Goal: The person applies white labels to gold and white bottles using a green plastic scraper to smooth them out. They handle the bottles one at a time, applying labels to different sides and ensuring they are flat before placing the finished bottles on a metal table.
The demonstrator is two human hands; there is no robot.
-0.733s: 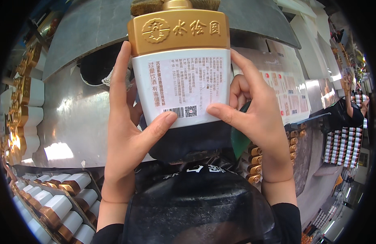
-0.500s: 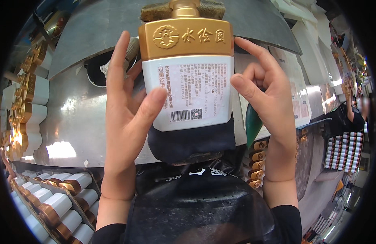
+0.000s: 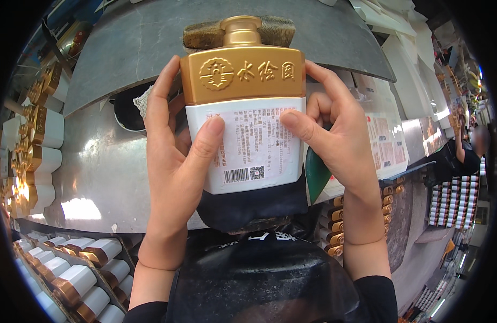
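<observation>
A flat-sided bottle [image 3: 248,148], white below with a gold shoulder and neck, lies on its back in front of me. A printed paper label covers its white face. My left hand [image 3: 176,142] is closed on its left edge, thumb pressed on the label's left side. On the other edge, my right hand [image 3: 326,121] grips too, its thumb on the label's upper right. Dark cloth padding [image 3: 254,207] shows beneath the bottle's base. Behind the neck sits a worn brown block [image 3: 203,36]. Below my right palm is a green pointed piece [image 3: 317,175], partly hidden.
Printed label sheets [image 3: 385,137] lie to the right on the grey metal table [image 3: 108,167]. A dark bowl with a white rag [image 3: 142,102] stands at left. Similar bottles [image 3: 41,145] line the left side, and more fill crates [image 3: 106,250] at lower left. A person [image 3: 461,156] is far right.
Both hands have come inward and closed on the bottle's edges, with the thumbs now on the label. In the picture the bottle sits slightly lower.
</observation>
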